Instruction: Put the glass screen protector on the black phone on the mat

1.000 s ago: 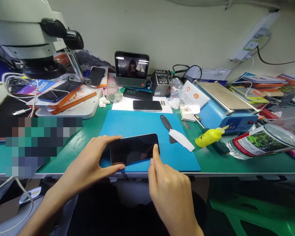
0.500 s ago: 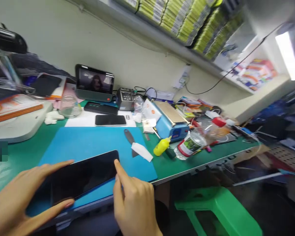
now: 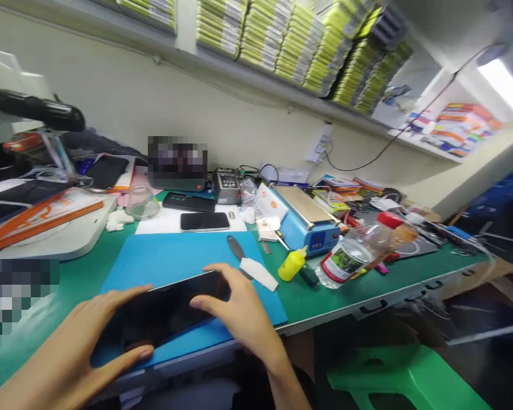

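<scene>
A black phone (image 3: 166, 310) lies screen-up on the blue mat (image 3: 171, 259) near the bench's front edge. My left hand (image 3: 74, 356) frames its left end, thumb at the near edge and fingers along the far edge. My right hand (image 3: 237, 310) rests over the phone's right end, fingers curled around that end. A dark spudger (image 3: 236, 249) with a white wipe (image 3: 259, 273) on it lies just right of my right hand.
A yellow squeeze bottle (image 3: 293, 265), a plastic bottle lying on its side (image 3: 359, 250) and a blue heating machine (image 3: 310, 219) sit to the right. Two more phones (image 3: 205, 221) lie behind the mat. A microscope base (image 3: 47, 236) stands left; a green stool (image 3: 406, 378) is below.
The view swung right and up. My right hand moved from pointing a fingertip at the phone's right corner to covering its right end. My left hand stays on the left end.
</scene>
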Tool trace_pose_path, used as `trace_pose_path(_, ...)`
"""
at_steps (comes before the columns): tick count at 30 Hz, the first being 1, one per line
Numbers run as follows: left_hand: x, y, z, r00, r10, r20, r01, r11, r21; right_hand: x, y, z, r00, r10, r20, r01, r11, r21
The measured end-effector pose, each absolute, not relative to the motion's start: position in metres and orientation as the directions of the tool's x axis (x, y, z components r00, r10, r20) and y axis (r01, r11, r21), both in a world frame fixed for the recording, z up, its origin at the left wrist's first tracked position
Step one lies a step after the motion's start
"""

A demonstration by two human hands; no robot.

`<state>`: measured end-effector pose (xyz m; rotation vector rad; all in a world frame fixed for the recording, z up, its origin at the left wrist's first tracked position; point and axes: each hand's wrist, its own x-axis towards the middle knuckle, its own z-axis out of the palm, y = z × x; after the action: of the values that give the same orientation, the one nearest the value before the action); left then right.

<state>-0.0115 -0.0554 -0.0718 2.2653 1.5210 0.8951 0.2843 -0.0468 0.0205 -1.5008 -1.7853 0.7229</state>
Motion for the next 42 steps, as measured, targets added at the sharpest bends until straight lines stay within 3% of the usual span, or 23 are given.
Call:
trace_pose_path(5, -0.007, -0.063, -0.038, 0.290, 0.909, 0.299, 0.734, -0.412, 0.540, 0.288, -0.038, 0.004, -0.163, 0.983, 0.084, 0.447, 0.150, -0.882)
trace_pose_path(11, -0.004, -0.067, -0.027, 0.271, 0.926, 0.261, 0.739, -0.374, 0.560, 0.298, -0.036, 0.006, -0.179, 0.982, 0.057, 0.367, 0.120, -0.922)
trace_pose_path(23, -0.005, -0.067, -0.030, 0.277, 0.934, 0.228, 0.755, -0.358, 0.550, 0.290, -0.040, 0.007, -0.133, 0.988, 0.077, 0.408, 0.126, -0.904)
trace_pose_path(35, -0.006, -0.068, -0.022, 0.283, 0.934, 0.217, 0.751, -0.356, 0.556, 0.296, -0.036, 0.004, -0.204, 0.977, 0.062, 0.233, 0.110, -0.966)
trace_pose_path(42, -0.003, -0.068, -0.021, 0.272, 0.941, 0.199, 0.751, -0.337, 0.568, 0.293, -0.040, 0.008, -0.161, 0.984, 0.078, 0.334, 0.129, -0.934)
